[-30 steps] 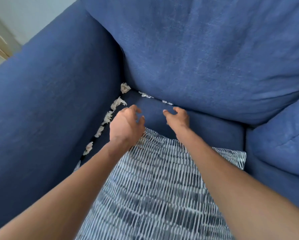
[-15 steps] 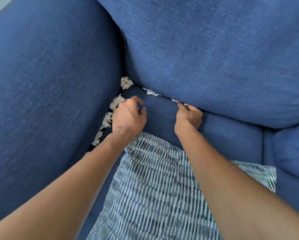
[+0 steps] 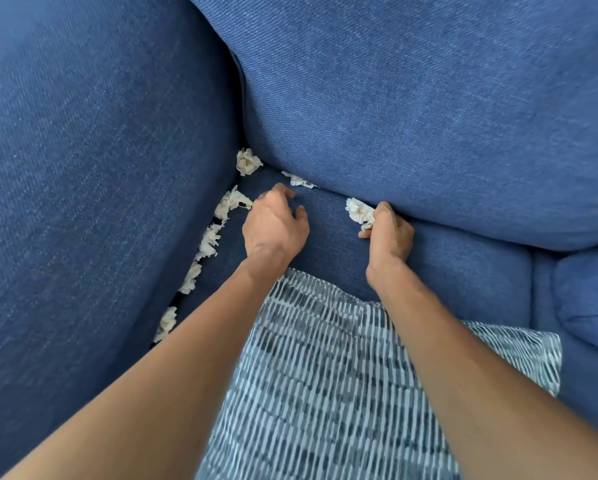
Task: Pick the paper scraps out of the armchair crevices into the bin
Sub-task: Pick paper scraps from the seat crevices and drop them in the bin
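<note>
**First:** As the head view is gone over, where are the hands found?

**Second:** Both are set on the blue seat cushion [image 3: 328,244], close to the crevice under the back cushion [image 3: 429,116]. The left hand [image 3: 273,226] is held with its fingers loosely curled and the tips lowered toward the seat; nothing is seen in it. The right hand [image 3: 391,233] lies at 3 o'clock from it. It is closed on a crumpled white scrap [image 3: 358,209], which is pinched by the fingers and sticks out at 10 o'clock from the knuckles, against the lower edge of the back cushion.

**First:** And where are the other paper scraps lodged?

**Second:** A corner scrap [image 3: 248,162] is wedged where the armrest [image 3: 100,168], back cushion and seat meet, at 11 o'clock from the left hand. A flat scrap [image 3: 299,180] is tucked under the back cushion's edge at 1 o'clock from that hand. A row of scraps [image 3: 210,241] is strung along the crevice between armrest and seat, running from 10 o'clock of the left hand down toward 7 o'clock. The topmost scrap [image 3: 230,202] is just beside the left fingertips; whether it is touched cannot be told.

**First:** What else is shown?

**Second:** A striped cloth [image 3: 342,375], blue and white, is spread over the seat's front at 6 o'clock, partly covered by both forearms. A second blue cushion [image 3: 588,299] is seen at the 3 o'clock edge.
</note>
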{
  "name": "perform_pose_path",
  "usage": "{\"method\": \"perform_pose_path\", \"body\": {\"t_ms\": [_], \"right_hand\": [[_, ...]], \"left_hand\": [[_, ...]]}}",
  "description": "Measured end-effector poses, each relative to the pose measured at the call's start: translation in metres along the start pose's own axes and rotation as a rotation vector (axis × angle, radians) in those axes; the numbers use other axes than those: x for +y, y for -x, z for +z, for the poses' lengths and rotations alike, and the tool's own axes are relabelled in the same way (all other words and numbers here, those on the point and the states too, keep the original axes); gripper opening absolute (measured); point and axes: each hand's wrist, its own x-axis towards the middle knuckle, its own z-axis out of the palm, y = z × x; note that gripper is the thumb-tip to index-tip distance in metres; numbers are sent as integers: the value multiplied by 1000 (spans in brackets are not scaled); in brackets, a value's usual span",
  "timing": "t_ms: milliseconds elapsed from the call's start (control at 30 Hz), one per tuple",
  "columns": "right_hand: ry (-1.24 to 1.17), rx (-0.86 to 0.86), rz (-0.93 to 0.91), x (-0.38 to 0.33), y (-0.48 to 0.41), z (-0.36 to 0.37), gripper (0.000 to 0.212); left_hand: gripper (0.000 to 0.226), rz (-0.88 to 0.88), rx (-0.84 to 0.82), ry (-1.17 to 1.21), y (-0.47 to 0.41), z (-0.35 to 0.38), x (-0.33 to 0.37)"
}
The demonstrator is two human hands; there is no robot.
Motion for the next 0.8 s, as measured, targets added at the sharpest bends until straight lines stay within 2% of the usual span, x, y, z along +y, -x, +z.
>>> {"method": "perform_pose_path", "body": {"t_ms": [267, 400, 467, 633, 800], "right_hand": [[21, -15, 13, 1, -2, -6, 30], [20, -9, 8, 4, -5, -4, 29], [20, -8, -9, 6, -7, -2, 31], [31, -20, -30, 11, -10, -2, 25], [31, -42, 26, 8, -7, -3, 24]], "left_hand": [[52, -94, 31, -19, -25, 8, 18], [60, -184, 101, 75, -29, 19, 22], [56, -208, 154, 121, -29, 24, 20], [23, -244, 227, 196, -36, 26, 19], [15, -219, 229, 252, -35, 24, 15]]}}
